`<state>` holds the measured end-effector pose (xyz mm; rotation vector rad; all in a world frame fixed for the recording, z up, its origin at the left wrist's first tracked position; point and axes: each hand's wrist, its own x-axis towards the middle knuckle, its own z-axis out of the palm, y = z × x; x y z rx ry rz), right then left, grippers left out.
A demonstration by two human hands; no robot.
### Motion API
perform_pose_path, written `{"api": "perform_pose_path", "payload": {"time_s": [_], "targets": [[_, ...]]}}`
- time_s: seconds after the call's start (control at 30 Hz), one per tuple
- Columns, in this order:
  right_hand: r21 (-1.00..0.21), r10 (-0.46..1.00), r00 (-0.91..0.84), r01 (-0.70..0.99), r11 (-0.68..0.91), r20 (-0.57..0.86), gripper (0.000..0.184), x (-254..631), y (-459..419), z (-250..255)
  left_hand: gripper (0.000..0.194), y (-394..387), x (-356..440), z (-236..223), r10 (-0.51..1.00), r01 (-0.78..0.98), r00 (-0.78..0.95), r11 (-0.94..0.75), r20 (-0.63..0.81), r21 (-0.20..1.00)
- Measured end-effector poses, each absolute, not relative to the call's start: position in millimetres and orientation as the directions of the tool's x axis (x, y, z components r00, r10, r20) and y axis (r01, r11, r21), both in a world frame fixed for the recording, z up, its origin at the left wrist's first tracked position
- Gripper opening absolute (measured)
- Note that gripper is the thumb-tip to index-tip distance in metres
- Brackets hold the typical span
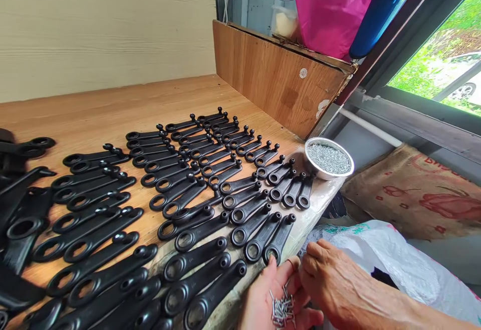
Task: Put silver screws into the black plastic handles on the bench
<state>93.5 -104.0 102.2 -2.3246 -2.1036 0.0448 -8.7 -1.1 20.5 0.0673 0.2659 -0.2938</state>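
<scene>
My left hand [280,297] lies cupped open under one small heap of pins [282,310] (too many to count), my right fingertips [308,266] pinching just above them.

Small silvery pins [282,311], a loose bundle in the cupped left palm [276,297], at table edge

Daylight enters through the window [439,64]; scene bright and evenly lit. Greenery beyond the glass slightly overexposed. Soft sheen on the black handles [180,194] and on the worktop [112,109] edge nearest the window. Shadows short, faint, falling away from the window. Focus sharp throughout; wide-angle stretch at frame edges farthest from window.
</scene>
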Motion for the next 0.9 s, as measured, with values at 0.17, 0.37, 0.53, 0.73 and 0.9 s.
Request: {"api": "perform_pose_path", "payload": {"time_s": [0.17, 0.37, 0.53, 0.73, 0.9], "targets": [[0.018, 0.999, 0.049, 0.999, -0.049, 0.023, 0.018, 93.6, -100.9, 100.9, 0.045, 1.2, -11.0, 25.0, -0.282, 0.302, 0.915, 0.953, -0.289, 0.028], [-0.294, 0.998, 0.066, 0.953, -0.067, -0.013, 0.018, 122.2, -104.7, 103.0, 0.046, 2.0, -11.4, 21.7, -0.3, 0.308, 0.898, 0.951, -0.32, -0.028], [-0.272, 0.969, 0.185, 0.953, -0.135, 0.166, 0.03, 185.1, -107.5, 86.3, 0.05, 0.9, -11.1, 15.7, -0.292, 0.287, 0.911, 0.956, -0.292, -0.062], [-0.347, 0.979, 0.192, 0.924, -0.159, 0.062, 0.025, 207.8, -100.2, 70.7, 0.05, -0.4, -12.5, 17.4, -0.288, 0.286, 0.912, 0.957, -0.292, -0.052], [-0.336, 0.954, 0.295, 0.904, -0.265, 0.041, 0.028, 188.9, -100.7, 73.0, 0.05, -0.3, -12.6, 17.7, -0.288, 0.286, 0.907, 0.957, -0.307, -0.053]]}}
